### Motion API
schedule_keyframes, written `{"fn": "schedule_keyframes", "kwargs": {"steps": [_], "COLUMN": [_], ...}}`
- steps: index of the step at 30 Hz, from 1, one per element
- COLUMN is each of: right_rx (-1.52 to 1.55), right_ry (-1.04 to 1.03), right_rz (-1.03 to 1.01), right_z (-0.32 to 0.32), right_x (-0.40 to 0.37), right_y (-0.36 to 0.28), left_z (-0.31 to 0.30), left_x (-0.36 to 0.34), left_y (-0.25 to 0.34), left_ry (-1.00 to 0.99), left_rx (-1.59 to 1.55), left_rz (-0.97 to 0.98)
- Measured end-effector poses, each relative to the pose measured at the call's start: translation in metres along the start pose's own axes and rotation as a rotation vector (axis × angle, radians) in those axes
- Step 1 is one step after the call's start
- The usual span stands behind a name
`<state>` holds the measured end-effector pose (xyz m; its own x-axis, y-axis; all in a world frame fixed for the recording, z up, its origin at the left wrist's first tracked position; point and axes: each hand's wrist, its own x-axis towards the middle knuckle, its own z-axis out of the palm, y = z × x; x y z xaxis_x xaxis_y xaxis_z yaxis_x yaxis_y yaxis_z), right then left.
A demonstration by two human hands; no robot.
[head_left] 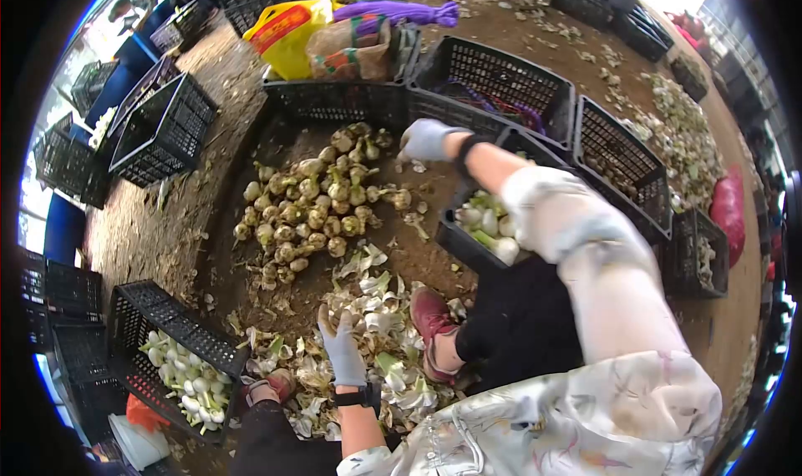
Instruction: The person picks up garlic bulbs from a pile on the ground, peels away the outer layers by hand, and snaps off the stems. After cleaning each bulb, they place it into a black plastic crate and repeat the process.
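Observation:
My right hand (428, 140), in a pale grey glove, reaches out just right of a heap of garlic bulbs (309, 204) on the ground. Its fingers are curled together and point down; whatever they may hold is hidden. Below the heap, my left hand (341, 351), gloved too, hovers over loose garlic skins (380, 321), thumb and fingers apart with nothing between them. The heaped bulbs are brownish and dirty, with short stems. Under my right forearm a black crate (468, 246) holds cleaner white bulbs with green stems.
At lower left, a tilted black crate (138, 309) contains many white garlic bulbs (188, 380). A crate with a yellow bag (288, 37) and a black crate (493, 79) stand beyond the heap. My red shoes (432, 317) are among the skins. A white bucket (138, 442) sits lower left.

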<state>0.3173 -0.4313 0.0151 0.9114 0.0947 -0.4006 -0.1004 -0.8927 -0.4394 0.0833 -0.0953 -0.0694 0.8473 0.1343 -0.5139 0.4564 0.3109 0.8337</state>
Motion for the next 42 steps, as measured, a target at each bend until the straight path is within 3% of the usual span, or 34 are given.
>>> {"fn": "schedule_keyframes", "kwargs": {"steps": [1,2,4,5,7,8,9,11,13,15,16,17,19,21,23,27,29,30,33,40,42], "right_rx": [-0.307,-0.42,-0.124,-0.15,0.146,0.183,0.13,0.431,1.192,1.881,1.98,2.073,2.052,1.644,1.252,1.427,1.543,1.574,1.547,1.627,1.619], "right_ry": [-0.065,0.014,0.051,0.001,0.074,0.408,0.407,0.332,0.232,-0.155,-0.304,-0.457,-0.441,-0.356,-0.116,-0.197,-0.098,-0.118,-0.17,-0.424,-0.422], "right_rz": [-0.021,0.004,0.32,0.427,0.575,0.549,0.526,0.549,0.339,0.131,0.059,-0.02,-0.198,-0.206,-0.35,-0.334,-0.271,-0.256,-0.375,-0.361,-0.383], "right_z": [0.035,0.086,0.135,0.195,0.209,0.216,0.224,0.257,0.289,0.261,0.243,0.236,0.251,0.241,0.226,0.201,0.201,0.199,0.195,0.183,0.182], "right_x": [0.06,0.107,0.119,0.162,0.12,0.09,0.081,0.078,0.055,-0.018,-0.053,-0.076,-0.097,-0.113,-0.131,-0.174,-0.19,-0.197,-0.214,-0.235,-0.236], "right_y": [-0.001,0.023,0.001,0.032,0.015,0.001,-0.002,0.013,-0.003,-0.078,-0.113,-0.139,-0.17,-0.181,-0.191,-0.225,-0.239,-0.241,-0.24,-0.231,-0.229], "left_z": [-0.003,-0.006,-0.014,-0.016,-0.035,-0.037,-0.039,-0.051,-0.037,-0.027,-0.034,-0.029,-0.028,-0.042,-0.047,-0.057,-0.054,-0.056,-0.066,-0.068,-0.068], "left_x": [0.002,0.002,0.011,0.01,0.018,0.018,0.021,0.033,0.033,0.033,0.042,0.035,0.013,-0.003,-0.027,-0.041,-0.062,-0.064,-0.077,-0.108,-0.11], "left_y": [0.001,0.005,0.009,0.017,0.009,0.012,0.015,0.001,0.015,0.015,0.0,0.007,0.028,0.037,0.051,0.051,0.067,0.065,0.063,0.078,0.077], "left_ry": [0.008,-0.013,0.047,0.068,0.137,0.116,0.091,0.099,-0.005,-0.121,-0.146,-0.169,-0.109,-0.099,-0.057,0.072,0.235,0.182,0.181,0.219,0.169], "left_rx": [-0.009,-0.043,-0.055,-0.054,-0.014,-0.003,0.009,0.279,0.105,0.01,0.109,-0.025,0.117,-0.056,-0.127,0.133,0.538,0.404,0.401,0.529,0.434], "left_rz": [0.01,0.026,-0.006,-0.017,0.021,0.013,0.005,0.239,0.158,0.253,0.443,0.421,0.546,0.574,0.572,0.819,1.078,1.006,0.984,1.133,1.063]}}
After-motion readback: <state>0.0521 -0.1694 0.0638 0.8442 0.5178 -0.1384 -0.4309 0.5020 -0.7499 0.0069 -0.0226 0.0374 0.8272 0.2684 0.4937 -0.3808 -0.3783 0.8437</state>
